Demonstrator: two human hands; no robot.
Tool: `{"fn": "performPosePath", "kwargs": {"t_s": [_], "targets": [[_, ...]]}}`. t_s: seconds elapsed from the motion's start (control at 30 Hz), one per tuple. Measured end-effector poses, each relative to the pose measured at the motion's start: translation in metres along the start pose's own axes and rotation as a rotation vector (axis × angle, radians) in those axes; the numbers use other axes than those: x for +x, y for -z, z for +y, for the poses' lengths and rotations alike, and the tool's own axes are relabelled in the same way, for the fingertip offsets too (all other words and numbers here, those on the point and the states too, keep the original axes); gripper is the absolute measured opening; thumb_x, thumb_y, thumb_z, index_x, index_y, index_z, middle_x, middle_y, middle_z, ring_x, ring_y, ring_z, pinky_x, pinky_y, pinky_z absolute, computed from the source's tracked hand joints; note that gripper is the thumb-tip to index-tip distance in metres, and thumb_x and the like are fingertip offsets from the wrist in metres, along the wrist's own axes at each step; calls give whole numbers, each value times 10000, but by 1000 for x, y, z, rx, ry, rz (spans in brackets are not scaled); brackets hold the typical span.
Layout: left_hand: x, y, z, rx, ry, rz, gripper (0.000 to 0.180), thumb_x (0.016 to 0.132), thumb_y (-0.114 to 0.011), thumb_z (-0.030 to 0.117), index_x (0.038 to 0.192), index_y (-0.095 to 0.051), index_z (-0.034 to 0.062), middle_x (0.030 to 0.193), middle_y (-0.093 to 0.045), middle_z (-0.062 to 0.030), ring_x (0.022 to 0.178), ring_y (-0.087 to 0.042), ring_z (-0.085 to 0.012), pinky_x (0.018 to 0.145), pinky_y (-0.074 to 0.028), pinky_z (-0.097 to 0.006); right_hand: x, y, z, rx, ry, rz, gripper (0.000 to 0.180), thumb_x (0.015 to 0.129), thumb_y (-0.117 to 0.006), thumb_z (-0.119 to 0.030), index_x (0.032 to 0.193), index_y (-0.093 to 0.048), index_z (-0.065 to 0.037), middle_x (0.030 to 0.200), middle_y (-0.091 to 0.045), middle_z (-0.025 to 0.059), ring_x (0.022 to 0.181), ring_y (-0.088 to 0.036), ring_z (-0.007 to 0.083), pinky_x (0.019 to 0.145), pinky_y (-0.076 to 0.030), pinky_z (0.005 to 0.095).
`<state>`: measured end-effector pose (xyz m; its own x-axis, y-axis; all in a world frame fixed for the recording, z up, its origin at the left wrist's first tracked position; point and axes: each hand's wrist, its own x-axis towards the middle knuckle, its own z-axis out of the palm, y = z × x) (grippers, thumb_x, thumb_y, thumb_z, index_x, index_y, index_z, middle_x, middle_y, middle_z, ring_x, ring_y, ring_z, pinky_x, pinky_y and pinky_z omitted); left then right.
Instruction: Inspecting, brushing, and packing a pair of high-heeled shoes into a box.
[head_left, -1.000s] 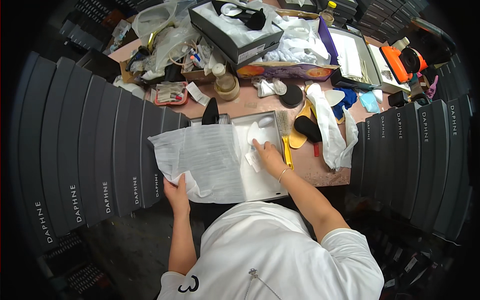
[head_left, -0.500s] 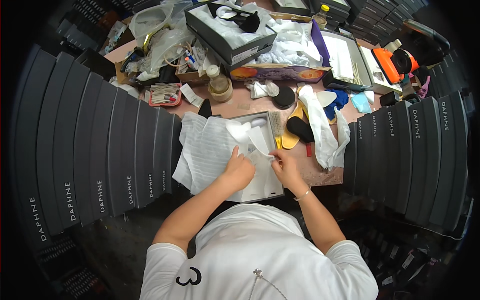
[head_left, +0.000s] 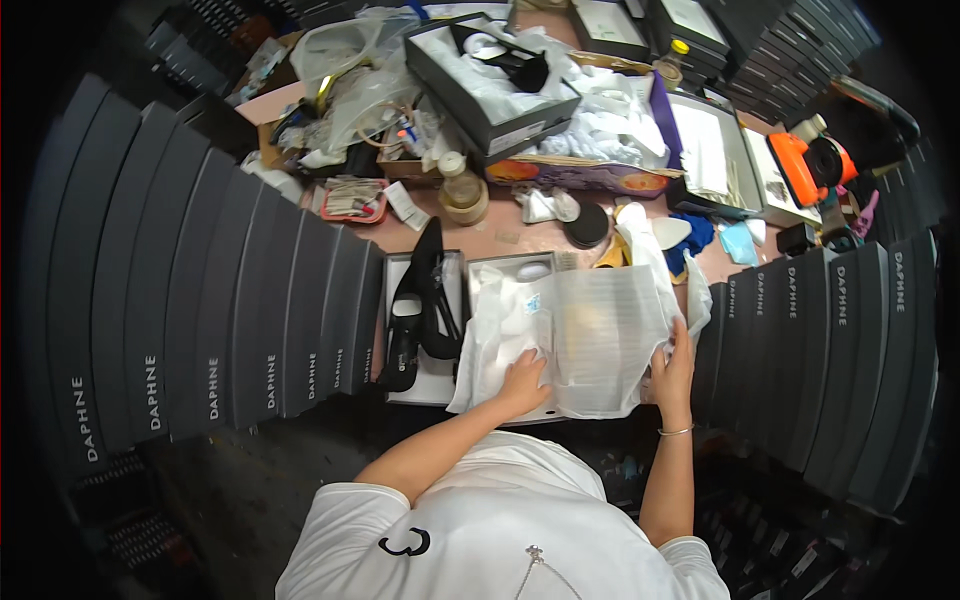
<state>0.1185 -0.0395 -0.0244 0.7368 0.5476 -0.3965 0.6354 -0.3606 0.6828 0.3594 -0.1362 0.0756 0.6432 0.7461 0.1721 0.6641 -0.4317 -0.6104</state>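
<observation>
White tissue paper (head_left: 590,340) under both hands (head_left: 600,375), seemingly.

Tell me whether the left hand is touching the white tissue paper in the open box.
Touching. The head view shows the left hand pressed flat on the white tissue paper, fingers spread on its surface with no gap.
</observation>
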Motion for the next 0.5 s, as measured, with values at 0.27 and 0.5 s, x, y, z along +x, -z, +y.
{"fn": "performPosePath", "kwargs": {"t_s": [0.27, 0.5], "targets": [[-47, 74, 14, -280, -105, 605, 470, 842, -610, 54, 1291, -491, -20, 1344, -453, -213, 1212, -487, -356, 991, -414, -376, -21, -36, -138, 155, 383, -479, 633, 800, -610, 0, 1376, -354, 61, 1380, -383, 287, 1243, -436, 405, 1036, -377, 429], [-58, 65, -21, -674, 201, 574, 577, 846, -649, 92, 1361, -417, -26, 1404, -369, -200, 1213, -477, -284, 858, -496, -316, -36, -109, -35, 40, -5, -595, 521, 817, -601, -103, 1263, -436, 111, 881, -608, 324, 811, -605, 471, 726, -483, 502]]}}
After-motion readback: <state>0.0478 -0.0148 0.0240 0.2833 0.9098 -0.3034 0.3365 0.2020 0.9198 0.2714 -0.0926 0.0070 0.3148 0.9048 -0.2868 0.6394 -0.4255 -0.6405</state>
